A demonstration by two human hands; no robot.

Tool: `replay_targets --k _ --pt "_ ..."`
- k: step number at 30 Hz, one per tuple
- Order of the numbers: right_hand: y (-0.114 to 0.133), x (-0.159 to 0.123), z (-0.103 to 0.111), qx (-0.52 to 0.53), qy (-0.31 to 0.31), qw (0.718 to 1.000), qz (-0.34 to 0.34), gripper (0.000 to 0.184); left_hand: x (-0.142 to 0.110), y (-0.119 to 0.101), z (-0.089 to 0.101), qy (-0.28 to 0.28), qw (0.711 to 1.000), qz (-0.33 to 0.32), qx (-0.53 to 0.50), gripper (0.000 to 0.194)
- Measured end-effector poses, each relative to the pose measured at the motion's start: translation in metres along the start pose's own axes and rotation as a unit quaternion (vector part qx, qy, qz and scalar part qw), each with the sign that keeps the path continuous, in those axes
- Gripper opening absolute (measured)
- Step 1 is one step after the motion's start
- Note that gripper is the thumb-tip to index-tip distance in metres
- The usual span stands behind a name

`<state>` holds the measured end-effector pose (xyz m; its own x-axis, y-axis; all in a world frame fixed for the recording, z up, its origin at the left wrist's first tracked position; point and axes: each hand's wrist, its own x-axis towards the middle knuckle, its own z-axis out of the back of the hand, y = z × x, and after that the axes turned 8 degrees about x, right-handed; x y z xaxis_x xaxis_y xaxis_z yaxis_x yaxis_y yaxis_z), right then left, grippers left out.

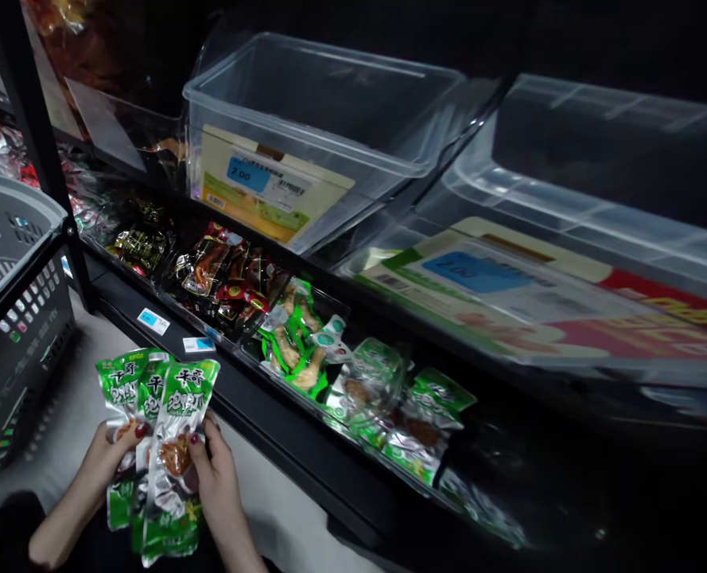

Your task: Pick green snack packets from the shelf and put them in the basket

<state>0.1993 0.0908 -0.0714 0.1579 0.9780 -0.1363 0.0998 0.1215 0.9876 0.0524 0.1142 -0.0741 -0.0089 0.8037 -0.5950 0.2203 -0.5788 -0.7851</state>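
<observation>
Fanned out in front of me at the lower left are several green and silver snack packets (174, 458), printed with dark characters and a picture of food. My left hand (114, 450) grips the packets on the left side, thumb over the front. On the other side my right hand (213, 461) pinches the frontmost packet, its thumb also on the front face. Most of the fingers of both hands are hidden behind the packets. Beyond them, the low shelf tray holds similar green and silver packets (421, 430) and green bags (297, 338).
A grey shopping basket (25, 255) stands at the left on the pale floor. Dark wrapped snacks (222, 274) lie in the low shelf. Above are clear plastic bins (329, 135) with price labels. A black shelf post (28, 119) rises at the left.
</observation>
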Motion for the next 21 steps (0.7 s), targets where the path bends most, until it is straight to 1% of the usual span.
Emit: replay_targets --k 3,6,8,9,10,11,13,14,15,16,17,19,20,21 --pt "-0.006 -0.003 -0.003 -0.015 -0.005 1.000 0.015 0.036 -0.002 0.004 -0.002 0.008 1.000 -0.020 0.017 0.024" --pt "-0.011 -0.007 -0.010 -0.014 0.025 0.999 0.021 0.036 0.000 0.010 0.000 0.030 0.999 -0.020 0.022 0.017" --pt "-0.013 -0.011 -0.015 -0.003 0.060 0.998 0.018 0.036 0.002 0.012 0.003 0.007 0.999 -0.021 0.024 0.017" --pt "-0.014 -0.012 -0.016 0.002 0.066 0.998 0.017 0.037 0.002 0.013 0.004 -0.007 0.999 -0.024 0.025 0.017" --pt "-0.014 -0.013 -0.017 0.007 0.059 0.998 0.012 0.038 0.003 0.012 0.005 -0.017 0.999 -0.031 0.027 0.017" --pt "-0.014 -0.013 -0.016 0.017 0.035 0.999 0.005 0.039 0.003 0.011 0.006 -0.022 0.999 -0.038 0.029 0.016" --pt "-0.010 -0.011 -0.011 0.067 -0.035 0.997 -0.018 0.039 0.003 0.005 0.006 -0.017 0.999 -0.039 0.027 0.017" --pt "-0.006 -0.008 -0.007 0.113 -0.066 0.991 -0.036 0.036 0.002 0.002 0.007 -0.014 0.999 -0.029 0.021 0.018" --pt "-0.001 -0.005 -0.002 0.173 -0.078 0.980 -0.057 0.032 0.002 -0.001 0.007 -0.012 1.000 -0.013 0.007 0.019" --pt "0.004 -0.002 0.004 0.242 -0.066 0.965 -0.079 0.029 0.002 -0.004 0.008 -0.008 1.000 0.005 -0.012 0.020" --pt "0.009 0.000 0.010 0.310 -0.033 0.945 -0.102 0.029 0.002 -0.006 0.009 -0.003 0.999 0.022 -0.034 0.022" --pt "0.017 0.003 0.021 0.420 0.054 0.894 -0.146 0.038 0.002 -0.010 0.011 -0.005 0.996 0.052 -0.076 0.022" --pt "0.019 0.003 0.025 0.457 0.086 0.870 -0.164 0.041 0.002 -0.011 0.012 -0.011 0.994 0.062 -0.093 0.021" --pt "0.020 0.003 0.028 0.483 0.107 0.850 -0.182 0.043 0.001 -0.012 0.012 -0.018 0.992 0.070 -0.106 0.021"
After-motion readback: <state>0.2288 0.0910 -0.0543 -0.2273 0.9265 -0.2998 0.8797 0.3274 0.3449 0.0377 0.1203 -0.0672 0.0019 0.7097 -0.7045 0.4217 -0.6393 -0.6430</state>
